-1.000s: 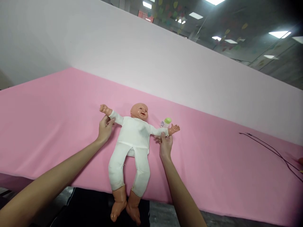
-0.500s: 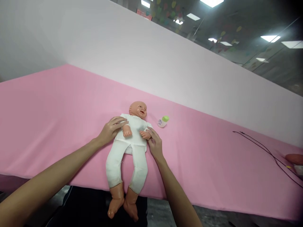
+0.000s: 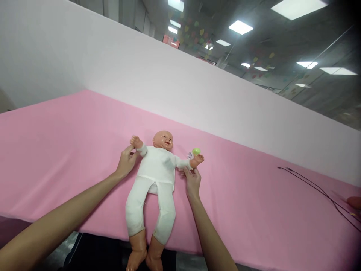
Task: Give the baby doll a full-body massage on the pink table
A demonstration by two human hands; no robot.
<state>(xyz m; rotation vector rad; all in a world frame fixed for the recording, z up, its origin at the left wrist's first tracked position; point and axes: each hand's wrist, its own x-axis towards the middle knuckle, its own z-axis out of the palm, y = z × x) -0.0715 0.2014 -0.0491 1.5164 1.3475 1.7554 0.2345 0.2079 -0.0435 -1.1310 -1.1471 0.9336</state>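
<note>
A baby doll with a white cloth body lies on its back on the pink sheet, its bare feet over the near edge. Its arms are spread out to both sides. My left hand is closed on the doll's arm at the wrist, on the left of the picture. On the other side my right hand has its fingers curled under the doll's other forearm, close to the wrist. Behind that doll hand stands a small bottle with a green cap, partly hidden.
A low white wall runs along the back of the pink surface. Thin black cables lie at the right, near an orange-brown object cut off by the picture's edge. My dark-clothed legs are below the near edge.
The doll's arms have swung from its belly outward to both sides, with my hands moving at them. The bottle is now partly covered by the doll's hand. The view has tilted up slightly.
</note>
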